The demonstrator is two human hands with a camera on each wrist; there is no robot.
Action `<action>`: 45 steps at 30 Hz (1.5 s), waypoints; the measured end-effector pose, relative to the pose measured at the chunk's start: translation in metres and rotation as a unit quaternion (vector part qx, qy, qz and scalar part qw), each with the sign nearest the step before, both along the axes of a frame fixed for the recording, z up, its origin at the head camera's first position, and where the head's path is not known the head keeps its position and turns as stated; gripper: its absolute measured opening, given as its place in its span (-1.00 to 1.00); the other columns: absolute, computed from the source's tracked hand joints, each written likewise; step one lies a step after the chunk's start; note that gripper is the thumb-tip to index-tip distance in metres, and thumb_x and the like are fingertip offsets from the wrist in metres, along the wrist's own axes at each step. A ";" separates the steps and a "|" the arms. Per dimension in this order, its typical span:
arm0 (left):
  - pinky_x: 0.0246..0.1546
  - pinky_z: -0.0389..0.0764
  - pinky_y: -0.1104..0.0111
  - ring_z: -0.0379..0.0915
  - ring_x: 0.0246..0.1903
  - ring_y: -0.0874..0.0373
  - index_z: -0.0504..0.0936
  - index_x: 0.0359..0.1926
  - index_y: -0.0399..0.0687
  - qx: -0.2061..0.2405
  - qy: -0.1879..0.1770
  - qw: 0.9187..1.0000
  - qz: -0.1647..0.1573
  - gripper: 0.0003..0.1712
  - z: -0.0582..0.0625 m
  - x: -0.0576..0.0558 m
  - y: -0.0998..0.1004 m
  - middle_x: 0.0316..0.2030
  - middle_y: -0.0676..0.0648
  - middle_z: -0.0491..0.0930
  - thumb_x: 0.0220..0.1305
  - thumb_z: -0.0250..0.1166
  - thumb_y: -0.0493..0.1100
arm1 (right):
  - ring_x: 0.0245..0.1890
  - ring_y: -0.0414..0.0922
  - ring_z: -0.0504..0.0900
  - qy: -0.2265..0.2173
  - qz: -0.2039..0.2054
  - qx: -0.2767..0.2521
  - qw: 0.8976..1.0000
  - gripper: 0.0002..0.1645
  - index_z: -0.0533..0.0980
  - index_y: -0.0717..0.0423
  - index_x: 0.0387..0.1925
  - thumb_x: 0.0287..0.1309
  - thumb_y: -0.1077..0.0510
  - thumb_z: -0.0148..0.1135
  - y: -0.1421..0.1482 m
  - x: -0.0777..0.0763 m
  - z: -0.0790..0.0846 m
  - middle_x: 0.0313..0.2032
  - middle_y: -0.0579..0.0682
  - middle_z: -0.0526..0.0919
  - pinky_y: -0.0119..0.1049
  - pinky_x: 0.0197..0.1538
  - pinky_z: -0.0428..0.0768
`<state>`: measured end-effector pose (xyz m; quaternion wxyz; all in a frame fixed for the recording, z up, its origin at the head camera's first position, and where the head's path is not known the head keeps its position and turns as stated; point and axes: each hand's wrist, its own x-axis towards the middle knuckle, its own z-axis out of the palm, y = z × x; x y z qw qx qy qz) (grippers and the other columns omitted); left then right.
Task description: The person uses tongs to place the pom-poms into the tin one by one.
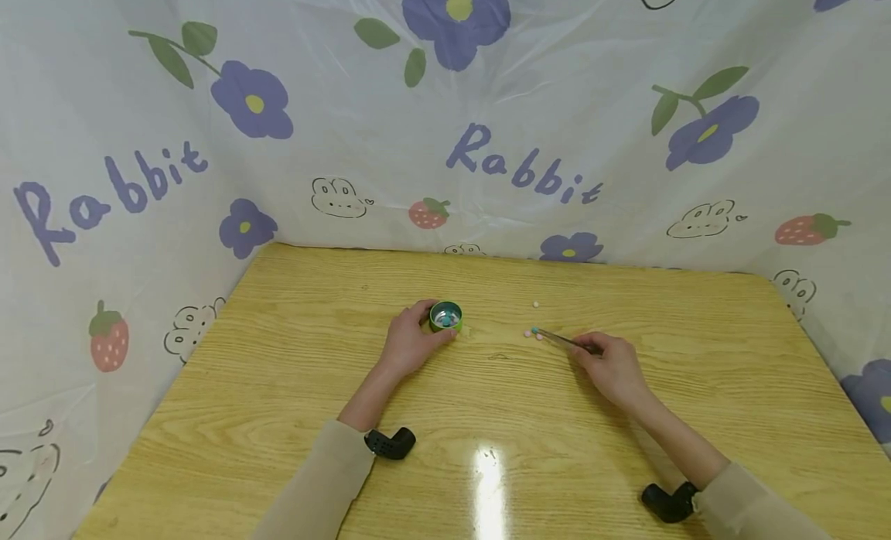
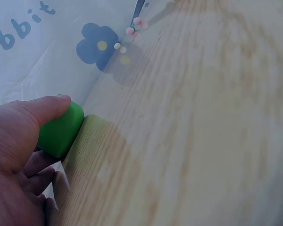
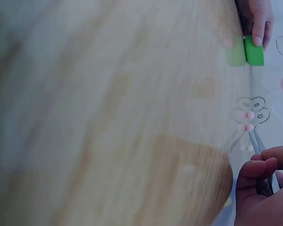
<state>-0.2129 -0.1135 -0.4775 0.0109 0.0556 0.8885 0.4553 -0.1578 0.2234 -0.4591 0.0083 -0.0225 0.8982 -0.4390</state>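
Note:
My left hand [image 1: 411,343] holds a small round green tin [image 1: 460,322] on the table, thumb on the near side and fingers around the far side. Teal beads [image 1: 446,320] lie inside its silvery bowl; their number is unclear. To the right, my right hand [image 1: 614,370] grips a pair of metal tweezers [image 1: 562,340] pointing left. At their tip is a teal bead [image 1: 534,329]; whether it is pinched or only touched I cannot tell. Two pink beads [image 1: 527,334] lie close beside it. In the left wrist view the tin's green wall [image 2: 65,134] shows under the thumb.
One pale bead [image 1: 536,304] lies farther back on the wooden table [image 1: 334,385]. Behind the table's back edge hangs a printed cloth [image 1: 376,138], which also runs along the sides. Black wrist devices [image 1: 391,443] sit at both sleeve cuffs.

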 end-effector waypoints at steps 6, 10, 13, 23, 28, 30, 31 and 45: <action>0.27 0.40 -0.06 0.40 0.26 -0.22 0.47 0.39 -0.20 -0.003 -0.005 1.000 0.000 -0.23 0.000 0.000 0.000 0.22 -0.28 0.57 0.24 0.52 -0.04 | -0.50 -0.11 0.45 0.015 0.000 0.005 1.000 -0.75 0.66 0.41 -0.04 0.37 0.28 0.27 0.000 -0.001 -0.004 -0.32 0.10 0.71 -0.38 -0.52 0.36; 0.27 0.39 -0.08 0.39 0.27 -0.23 0.47 0.39 -0.21 -0.002 -0.004 1.000 0.000 -0.23 0.000 0.001 0.001 0.23 -0.28 0.57 0.24 0.52 -0.04 | -0.52 -0.11 0.45 0.023 -0.006 0.006 1.000 -0.76 0.67 0.39 -0.06 0.36 0.29 0.27 0.000 -0.002 -0.006 -0.33 0.11 0.71 -0.37 -0.53 0.37; 0.28 0.39 -0.07 0.39 0.27 -0.23 0.46 0.40 -0.20 0.000 -0.003 1.000 0.001 -0.22 0.000 0.000 0.000 0.23 -0.28 0.57 0.24 0.53 -0.04 | -0.51 -0.12 0.45 0.027 -0.011 0.006 1.000 -0.77 0.67 0.38 -0.07 0.36 0.28 0.27 -0.001 -0.002 -0.006 -0.33 0.11 0.71 -0.37 -0.51 0.38; 0.30 0.36 -0.09 0.36 0.29 -0.25 0.47 0.39 -0.20 0.003 -0.004 1.000 0.004 -0.22 -0.001 0.000 0.001 0.23 -0.28 0.57 0.23 0.53 -0.04 | -0.39 -0.11 0.53 0.046 -0.011 0.013 0.999 -0.78 0.68 0.36 -0.07 0.36 0.28 0.28 -0.001 -0.001 -0.001 -0.27 0.12 0.74 -0.37 -0.40 0.45; 0.28 0.39 -0.07 0.38 0.28 -0.23 0.47 0.39 -0.19 0.004 -0.004 1.000 0.005 -0.22 -0.002 0.000 0.001 0.22 -0.27 0.57 0.23 0.53 -0.04 | -0.38 -0.11 0.54 0.043 -0.012 0.017 0.999 -0.77 0.68 0.34 -0.05 0.37 0.27 0.29 -0.001 -0.001 0.000 -0.26 0.12 0.75 -0.37 -0.38 0.46; 0.27 0.40 -0.06 0.39 0.27 -0.22 0.47 0.39 -0.19 0.004 -0.002 1.000 0.004 -0.22 -0.002 -0.001 0.001 0.22 -0.27 0.58 0.23 0.53 -0.04 | -0.39 -0.11 0.54 0.043 -0.012 0.016 0.999 -0.78 0.68 0.34 -0.05 0.36 0.28 0.29 -0.002 -0.002 0.001 -0.26 0.12 0.75 -0.37 -0.39 0.46; 0.27 0.41 -0.06 0.39 0.27 -0.22 0.47 0.39 -0.19 0.003 -0.001 1.000 0.004 -0.22 -0.002 -0.001 0.001 0.22 -0.27 0.58 0.23 0.53 -0.04 | -0.39 -0.11 0.54 0.044 -0.012 0.016 0.999 -0.77 0.68 0.34 -0.05 0.36 0.28 0.29 -0.002 -0.002 0.001 -0.25 0.13 0.75 -0.37 -0.40 0.46; 0.26 0.42 -0.05 0.41 0.27 -0.21 0.47 0.38 -0.22 0.007 -0.003 1.000 0.002 -0.23 -0.001 -0.001 0.000 0.22 -0.29 0.57 0.24 0.53 -0.05 | -0.21 0.01 0.67 0.059 -0.005 0.012 0.998 -0.79 0.70 0.32 -0.07 0.34 0.29 0.29 -0.019 -0.009 0.005 -0.21 0.13 0.76 -0.29 -0.23 0.57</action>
